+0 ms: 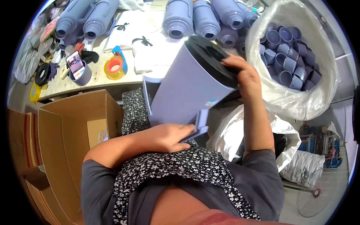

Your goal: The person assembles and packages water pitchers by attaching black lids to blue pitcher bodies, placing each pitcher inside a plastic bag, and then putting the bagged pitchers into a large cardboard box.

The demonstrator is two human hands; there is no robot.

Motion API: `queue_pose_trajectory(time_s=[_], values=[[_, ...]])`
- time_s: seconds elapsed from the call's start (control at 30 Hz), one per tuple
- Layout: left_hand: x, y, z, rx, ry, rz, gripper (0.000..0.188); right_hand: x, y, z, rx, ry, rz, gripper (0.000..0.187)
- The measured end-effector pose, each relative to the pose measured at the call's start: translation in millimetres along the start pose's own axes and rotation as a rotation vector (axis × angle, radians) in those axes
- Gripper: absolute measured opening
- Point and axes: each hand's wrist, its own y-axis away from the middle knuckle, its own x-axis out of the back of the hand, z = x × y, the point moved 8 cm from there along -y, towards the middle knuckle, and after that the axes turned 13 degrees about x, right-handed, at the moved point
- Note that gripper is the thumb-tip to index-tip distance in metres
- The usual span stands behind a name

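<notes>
Bright, even daylight fills the scene, strongest on the white bag point(296, 93) at the right, whose plastic shows pale glare patches. The jug point(187, 90) is evenly lit on its lavender side; its black base catches a soft sheen. Left of the jug, the box point(71, 138) holds a mild shadow inside. Below the jug, the torso lies in softer shade. The fisheye bends the table point(97, 80) edge above the box and rings the frame in black. Things near the rim look smeared; the jug itself is sharp.
</notes>
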Motion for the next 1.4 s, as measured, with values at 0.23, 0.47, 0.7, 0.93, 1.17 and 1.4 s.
queue_pose_trajectory(time_s=[0.23, 0.47, 0.7, 0.93, 1.17, 1.4], values=[[113, 23, -126, 0.299, 0.013, 0.929, 0.042, 61, 102, 54, -0.105, -0.352, 0.366, 0.04], [130, -2, -107, -0.209, 1.128, 0.673, 0.048, 37, 84, 16, 0.035, -0.252, 0.225, 0.04], [83, -73, -87, -0.138, 0.692, 0.306, 0.078, 32, 32, 89, 0.041, -0.992, 0.358, 0.028], [88, -81, -99, -0.067, 0.745, 0.32, 0.081, -97, 29, 313, -0.165, 0.409, -0.199, 0.021], [90, -71, -103, -0.084, 0.782, 0.351, 0.074, -111, 47, 348, -0.621, 0.124, 0.038, 0.032], [75, -87, -128, 0.121, 1.321, 0.325, 0.062, -86, 49, 225, -0.64, -0.797, 0.536, 0.032]])
